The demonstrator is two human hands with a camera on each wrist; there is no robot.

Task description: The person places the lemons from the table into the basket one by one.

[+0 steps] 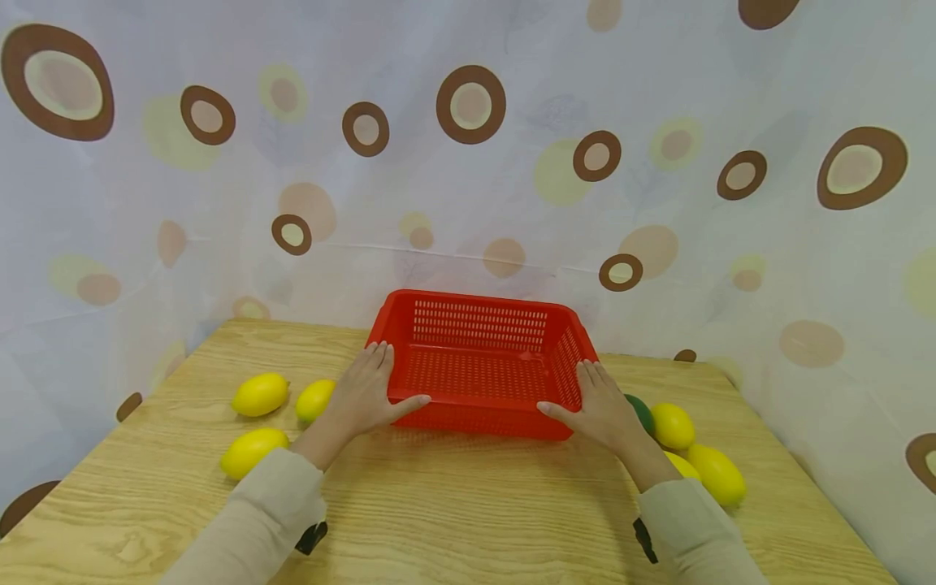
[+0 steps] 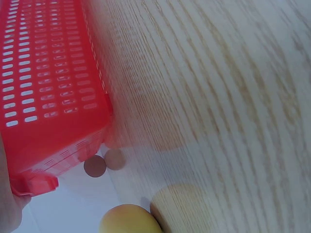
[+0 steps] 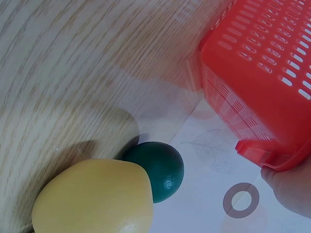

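Note:
A red slotted plastic basket (image 1: 478, 361) stands empty on the wooden table (image 1: 468, 504), near its back edge. My left hand (image 1: 369, 390) lies flat against the basket's left side with straight fingers, its thumb along the front wall. My right hand (image 1: 595, 402) mirrors it on the right side. The left wrist view shows the basket's wall (image 2: 48, 73) and a sliver of my hand (image 2: 7, 208) at its rim. In the right wrist view my hand (image 3: 291, 187) touches the rim of the basket (image 3: 257, 73).
Three lemons (image 1: 259, 394) (image 1: 316, 400) (image 1: 252, 452) lie left of the basket. To its right sit a dark green fruit (image 1: 642, 413) (image 3: 158, 170) and more lemons (image 1: 673, 425) (image 1: 717, 474) (image 3: 95, 196). A spotted curtain (image 1: 468, 203) hangs behind the table.

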